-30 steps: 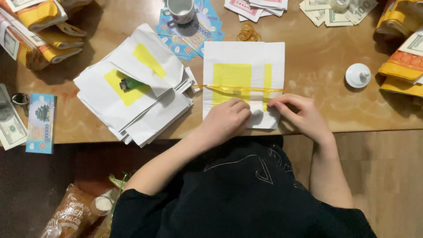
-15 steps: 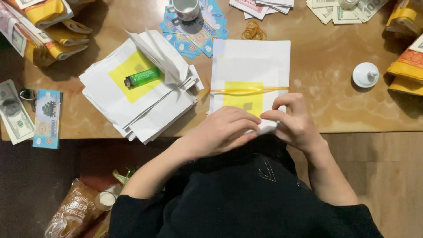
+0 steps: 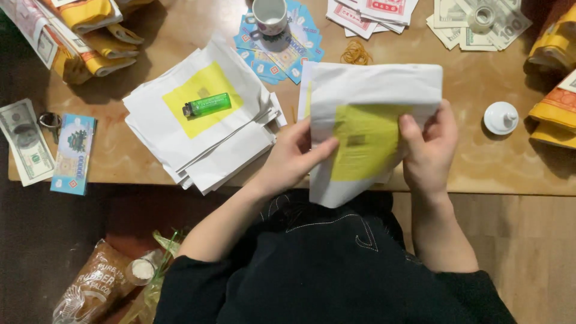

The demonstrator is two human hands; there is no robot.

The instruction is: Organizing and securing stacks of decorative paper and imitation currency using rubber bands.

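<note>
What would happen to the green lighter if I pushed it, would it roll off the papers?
The green lighter would probably slide rather than roll, since it lies flat on its side. It looks small and plastic, so likely light. The stack of white papers under it is loose and uneven, so a push might shift the top sheet with it.

Brown printed bag [image 3: 96, 288] of rubber bands, on the floor at seven o'clock. Yellow wrapped bundles [image 3: 90, 36] at eleven o'clock, more [image 3: 555, 108] at three.
</note>
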